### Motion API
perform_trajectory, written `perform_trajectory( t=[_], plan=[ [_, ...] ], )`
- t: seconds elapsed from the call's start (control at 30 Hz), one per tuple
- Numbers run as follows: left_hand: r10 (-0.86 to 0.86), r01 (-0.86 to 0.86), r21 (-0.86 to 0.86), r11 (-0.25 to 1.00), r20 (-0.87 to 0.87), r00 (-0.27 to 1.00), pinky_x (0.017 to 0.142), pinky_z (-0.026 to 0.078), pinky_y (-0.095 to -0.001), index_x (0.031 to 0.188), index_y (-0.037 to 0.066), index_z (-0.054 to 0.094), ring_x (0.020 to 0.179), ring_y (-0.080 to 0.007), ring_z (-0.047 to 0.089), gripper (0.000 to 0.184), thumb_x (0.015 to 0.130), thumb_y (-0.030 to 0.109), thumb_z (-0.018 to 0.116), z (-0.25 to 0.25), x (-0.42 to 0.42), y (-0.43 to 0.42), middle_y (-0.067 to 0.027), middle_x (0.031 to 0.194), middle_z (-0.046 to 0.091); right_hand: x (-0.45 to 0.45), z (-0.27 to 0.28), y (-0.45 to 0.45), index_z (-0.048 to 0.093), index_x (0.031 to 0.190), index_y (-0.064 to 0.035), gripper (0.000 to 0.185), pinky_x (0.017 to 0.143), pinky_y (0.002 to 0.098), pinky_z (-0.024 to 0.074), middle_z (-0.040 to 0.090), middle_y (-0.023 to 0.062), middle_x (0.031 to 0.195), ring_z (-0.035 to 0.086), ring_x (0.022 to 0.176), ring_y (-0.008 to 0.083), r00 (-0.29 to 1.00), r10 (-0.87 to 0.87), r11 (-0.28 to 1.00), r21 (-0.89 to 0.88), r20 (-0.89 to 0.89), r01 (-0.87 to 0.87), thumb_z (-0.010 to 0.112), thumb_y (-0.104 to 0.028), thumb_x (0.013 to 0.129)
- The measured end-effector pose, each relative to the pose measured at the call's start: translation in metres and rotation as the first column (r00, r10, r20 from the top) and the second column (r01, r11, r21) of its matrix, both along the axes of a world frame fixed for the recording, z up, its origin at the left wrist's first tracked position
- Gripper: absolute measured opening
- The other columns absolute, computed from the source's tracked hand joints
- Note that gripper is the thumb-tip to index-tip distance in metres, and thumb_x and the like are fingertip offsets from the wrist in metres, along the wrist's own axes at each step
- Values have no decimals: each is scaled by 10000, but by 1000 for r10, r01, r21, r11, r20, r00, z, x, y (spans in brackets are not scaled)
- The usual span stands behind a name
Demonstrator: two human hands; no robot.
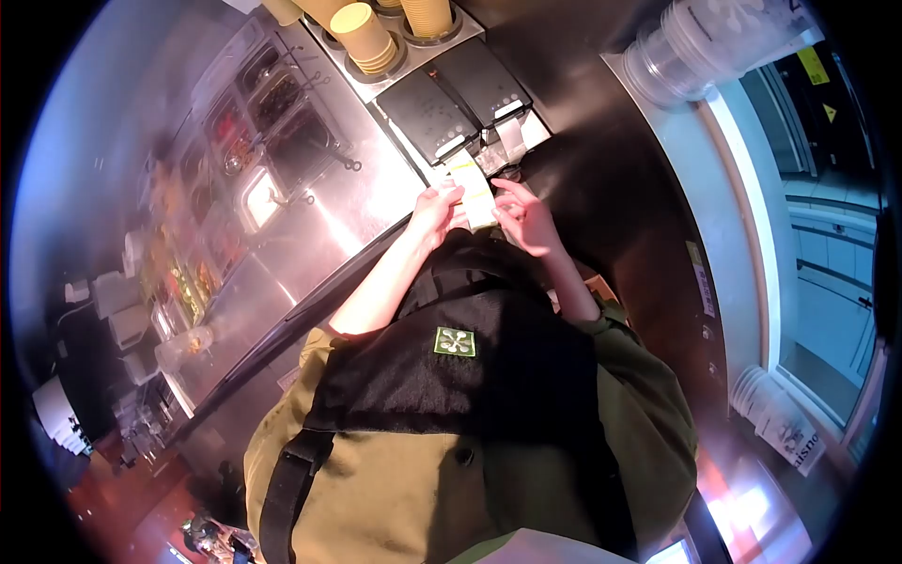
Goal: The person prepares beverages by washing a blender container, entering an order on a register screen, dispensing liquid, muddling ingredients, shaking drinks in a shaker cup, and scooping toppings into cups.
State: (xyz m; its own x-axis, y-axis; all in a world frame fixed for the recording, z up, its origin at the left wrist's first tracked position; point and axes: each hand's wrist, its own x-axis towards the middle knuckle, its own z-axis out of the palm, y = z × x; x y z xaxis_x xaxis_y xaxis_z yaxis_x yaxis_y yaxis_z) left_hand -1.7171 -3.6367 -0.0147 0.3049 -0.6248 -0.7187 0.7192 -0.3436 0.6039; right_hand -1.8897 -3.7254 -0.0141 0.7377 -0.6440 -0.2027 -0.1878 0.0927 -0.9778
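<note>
A pale paper slip with yellowish marks [475, 195] hangs between my two hands, below a pair of black label or receipt printers [432, 108]. My left hand [437, 209] is closed, its thumb and fingers pinching the slip's left edge. On the right side of the slip is my right hand [524, 218], fingers bent and apart, the fingertips close to the edge; whether they touch it is hard to tell. Another white strip [510, 137] sticks out of the right-hand printer.
Stacked paper cups [365, 39] stand in holders behind the printers. Topping containers [268, 197] are set in the steel counter [362, 193] at left. Clear plastic cups [691, 47] lie stacked at upper right, with more stacked cups [775, 418] at lower right.
</note>
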Motion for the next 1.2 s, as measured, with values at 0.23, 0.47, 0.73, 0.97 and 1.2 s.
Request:
perform_trajectory(
  t=[0.23,0.47,0.73,0.97,1.2],
  plan=[
    [-35,35,-2,999,-13,999,604,589,-292,988,72,543,712,-167,672,66,924,66,531,24,12,-12,-71,837,646,29,27,-17,711,916,-48,161,622,256,512,686,87,726,650,640,137,988,-58,926,-376,-144,0,697,-122,774],
    [-559,411,427,805,778,287,712,483,-297,848,51,625,780,-153,618,384,769,411,729,73,105,-42,-54,793,655,45,17,-20,699,872,-68,144,549,298,491,649,109,677,635,577,181,987,-119,857,-514,-112,45,658,-149,760],
    [151,380,-14,925,930,-334,927,451,-414,1212,-9,507,1102,-349,550,611,768,354,719,146,265,-194,-198,1173,572,50,44,-17,703,863,-107,162,651,357,494,652,121,759,645,716,290,975,-148,840,-542,-164,36,605,-229,818],
    [-557,296,704,645,699,-448,1008,401,-403,1332,-66,378,1218,-353,484,956,647,461,787,173,288,-246,-286,1241,522,46,94,-30,714,864,-61,107,630,245,487,685,59,824,636,677,143,864,-503,747,-512,-16,425,676,-128,790],
    [132,446,68,892,906,-402,990,401,-422,1377,-88,269,1210,-395,458,1056,696,582,720,167,269,-270,-314,1309,422,40,143,-42,689,901,6,115,651,200,491,687,50,822,617,706,74,844,-477,870,-6,245,494,690,7,786]
  ],
)
